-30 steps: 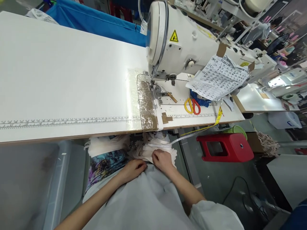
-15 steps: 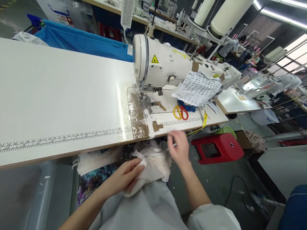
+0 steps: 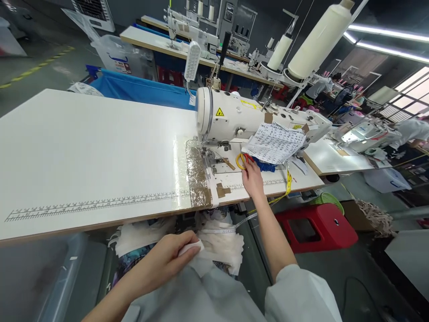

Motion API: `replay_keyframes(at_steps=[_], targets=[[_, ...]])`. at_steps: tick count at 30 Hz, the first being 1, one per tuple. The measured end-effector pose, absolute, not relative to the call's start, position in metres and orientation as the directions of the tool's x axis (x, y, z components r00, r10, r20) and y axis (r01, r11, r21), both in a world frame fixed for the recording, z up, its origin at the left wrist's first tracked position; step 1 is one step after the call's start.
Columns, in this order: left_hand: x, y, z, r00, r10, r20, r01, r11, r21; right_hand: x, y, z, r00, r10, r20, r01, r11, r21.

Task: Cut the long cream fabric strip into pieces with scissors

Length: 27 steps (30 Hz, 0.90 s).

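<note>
My left hand (image 3: 176,252) pinches a bunched edge of thin white cloth (image 3: 191,247) between thumb and fingers, over my lap. More pale, frayed fabric (image 3: 223,243) hangs below the table edge, and a white measuring tape (image 3: 246,220) lies across it. On the sewing machine table, my right hand (image 3: 253,179) has its fingers closed at the handles of the scissors (image 3: 239,161), one loop yellow and one red. My fingers partly cover the red loop, and the blades are hidden. The scissors lie beside some dark blue cloth (image 3: 264,165).
A white sewing machine (image 3: 231,116) stands on the table (image 3: 100,152), with a handwritten paper (image 3: 276,142) hanging from it. A yellow measuring tape (image 3: 288,182) drapes over the front edge. Below right is a red stool (image 3: 338,228). Behind the table hangs a blue cloth bin (image 3: 144,91).
My right hand has moved from below the table edge, up and forward onto the scissors. My left hand keeps its pinch on the white cloth. The camera view has tilted upward.
</note>
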State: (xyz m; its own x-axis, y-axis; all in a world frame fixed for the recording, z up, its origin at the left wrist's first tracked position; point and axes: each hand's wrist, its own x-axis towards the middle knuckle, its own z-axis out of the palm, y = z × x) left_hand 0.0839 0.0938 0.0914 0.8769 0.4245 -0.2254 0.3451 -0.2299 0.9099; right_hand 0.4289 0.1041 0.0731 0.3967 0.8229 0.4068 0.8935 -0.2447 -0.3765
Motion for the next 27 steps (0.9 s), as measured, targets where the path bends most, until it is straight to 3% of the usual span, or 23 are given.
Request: replay_keyframes(at_steps=[2,4,6,7,9,12,18,20,22,24,27], targets=[[0.087,0.094,0.094,0.88,0.418,-0.225,0.344,-0.234,0.909,0.404,0.097,0.083,0.421,0.791,0.443,0.869,-0.213,-0.446],[0.088,0.095,0.099,0.886,0.398,-0.236,0.346,-0.232,0.909,0.367,0.078,0.092,0.346,0.849,0.399,0.798,-0.043,-0.602],[0.089,0.097,0.108,0.899,0.371,-0.234,0.33,-0.221,0.918,0.327,0.055,0.098,-0.012,0.98,0.198,0.61,0.164,-0.775],[0.088,0.099,0.113,0.909,0.352,-0.225,0.314,-0.218,0.924,0.311,0.044,0.101,-0.219,0.967,0.126,0.522,0.226,-0.823],[0.083,0.104,0.122,0.925,0.32,-0.206,0.289,-0.24,0.927,0.291,0.028,0.105,-0.434,0.899,0.052,0.42,0.253,-0.872],[0.059,0.118,0.135,0.905,0.358,-0.231,0.352,-0.324,0.878,0.3,0.017,0.112,-0.422,0.907,-0.011,0.471,0.209,-0.857],[-0.027,0.172,0.157,0.758,0.578,-0.301,0.563,-0.347,0.751,0.395,0.013,0.138,-0.201,0.973,-0.114,0.721,0.068,-0.69],[-0.049,0.191,0.164,0.686,0.701,-0.192,0.611,-0.413,0.675,0.426,0.015,0.143,-0.046,0.996,0.073,0.818,0.079,-0.569],[-0.061,0.207,0.169,0.583,0.812,0.038,0.67,-0.506,0.543,0.448,0.021,0.142,0.05,0.918,0.393,0.93,0.101,-0.353],[-0.065,0.22,0.169,0.485,0.816,0.315,0.726,-0.576,0.375,0.462,0.028,0.134,0.014,0.731,0.683,0.994,0.064,-0.089],[-0.07,0.23,0.153,0.408,0.742,0.533,0.784,-0.583,0.212,0.468,0.034,0.11,-0.152,0.573,0.805,0.981,-0.013,0.194]])
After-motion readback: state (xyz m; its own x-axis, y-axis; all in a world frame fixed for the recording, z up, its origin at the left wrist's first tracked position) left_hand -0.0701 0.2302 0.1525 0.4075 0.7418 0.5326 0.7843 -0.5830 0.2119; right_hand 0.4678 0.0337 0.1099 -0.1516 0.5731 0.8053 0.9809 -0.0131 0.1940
